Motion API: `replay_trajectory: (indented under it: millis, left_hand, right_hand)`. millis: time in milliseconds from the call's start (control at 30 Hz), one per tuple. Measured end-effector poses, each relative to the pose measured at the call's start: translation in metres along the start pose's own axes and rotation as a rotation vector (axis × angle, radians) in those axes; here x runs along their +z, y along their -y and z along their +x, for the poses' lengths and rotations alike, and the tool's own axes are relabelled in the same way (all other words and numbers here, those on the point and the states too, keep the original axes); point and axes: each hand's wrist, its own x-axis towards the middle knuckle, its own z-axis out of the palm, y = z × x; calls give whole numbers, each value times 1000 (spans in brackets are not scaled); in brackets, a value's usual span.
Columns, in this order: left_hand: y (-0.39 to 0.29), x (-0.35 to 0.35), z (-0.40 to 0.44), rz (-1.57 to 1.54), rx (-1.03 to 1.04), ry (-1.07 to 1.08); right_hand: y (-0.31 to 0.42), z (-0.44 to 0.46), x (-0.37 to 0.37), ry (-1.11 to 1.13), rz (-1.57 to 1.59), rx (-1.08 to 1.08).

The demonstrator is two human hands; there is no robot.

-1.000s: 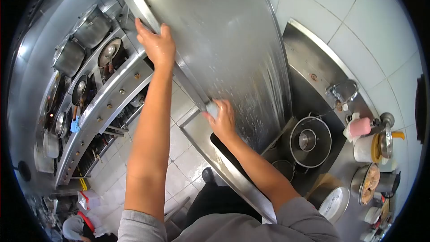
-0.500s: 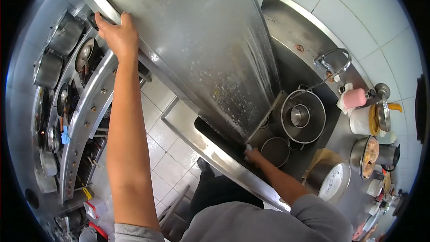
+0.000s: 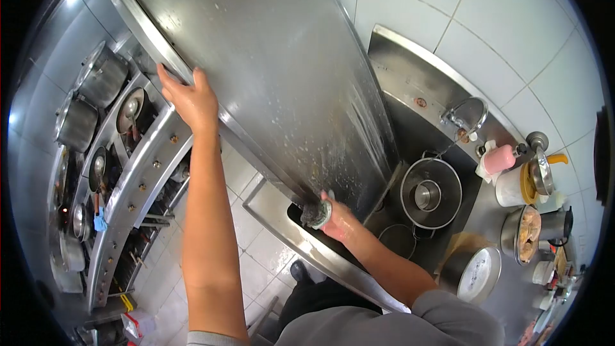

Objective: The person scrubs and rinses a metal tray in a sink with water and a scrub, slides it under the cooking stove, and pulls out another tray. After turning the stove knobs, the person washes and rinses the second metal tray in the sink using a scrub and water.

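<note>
A large stainless-steel panel with a raised rim leans over the sink, its lower end inside the basin. Soapy streaks and droplets cover its lower face. My left hand is closed round the rim at the panel's left side, with some fingers hidden behind it. In my right hand is a scouring pad, dark and matted on one side and pale green on the other. The pad is at the panel's lower left edge, above the sink's front rim.
Inside the sink stands a large pot with a small metal cup in it, below a curved faucet. A pink soap bottle and a lidded pan stand at right. On the left is a stove with pots and woks.
My right hand has risen out of the sink to the panel's lower left edge, bringing the scouring pad into clear view. My left hand still holds the rim, lower in view.
</note>
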Motion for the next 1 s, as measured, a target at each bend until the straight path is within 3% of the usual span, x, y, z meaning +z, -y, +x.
replay_trajectory:
  millis: [33, 100, 133, 167, 233, 267, 300, 367, 467, 567, 633, 700, 767, 800, 833, 900, 1000]
  left_hand:
    - [-2, -1, 0, -8, 8, -13]
    - [-4, -3, 0, -25, -24, 20]
    - [-4, -2, 1, -4, -23, 8]
    - [-5, -2, 2, -11, -14, -5]
    - [-7, -3, 0, -54, -48, 13]
    - [-3, -1, 0, -38, -38, 5]
    - [-2, 0, 0, -41, -34, 8]
    - [-1, 0, -1, -9, -25, 10]
    - [-1, 2, -2, -20, -36, 27]
    - [1, 3, -5, -45, -48, 38]
    - [4, 6, -2, -30, -25, 19]
    - [3, 4, -2, -97, -53, 48]
    - [17, 10, -1, -123, 26, 16]
    - [8, 8, -1, -155, -37, 45]
    - [9, 7, -3, -159, -35, 48]
    - [10, 7, -3, -130, -21, 41]
    - [10, 8, -1, -166, -7, 21]
  right_hand:
    - [14, -6, 31, 70, -17, -45]
    - [49, -19, 97, 24, -635, -451]
    - [58, -25, 127, -188, -1019, -747]
    - [60, -10, 130, -176, -1018, -761]
    - [61, 38, 122, 0, -1526, -1504]
    - [48, 46, 114, 197, -1566, -1508]
    - [32, 45, 99, 228, -1849, -1517]
    - [24, 48, 46, 263, -1848, -1439]
    - [43, 77, -64, 49, -1995, -1297]
    - [77, 117, -101, -741, -1431, -1362]
    - [63, 122, -49, -449, -1222, -1500]
    - [35, 79, 5, -195, -1784, -1505]
    - [48, 83, -12, -141, -1913, -1472]
    - [60, 89, -20, -61, -2048, -1431]
    - [87, 102, -22, -232, -2015, -1476]
    - [142, 142, -38, -592, -1361, -1551]
    - [166, 161, 26, -603, -1326, -1638]
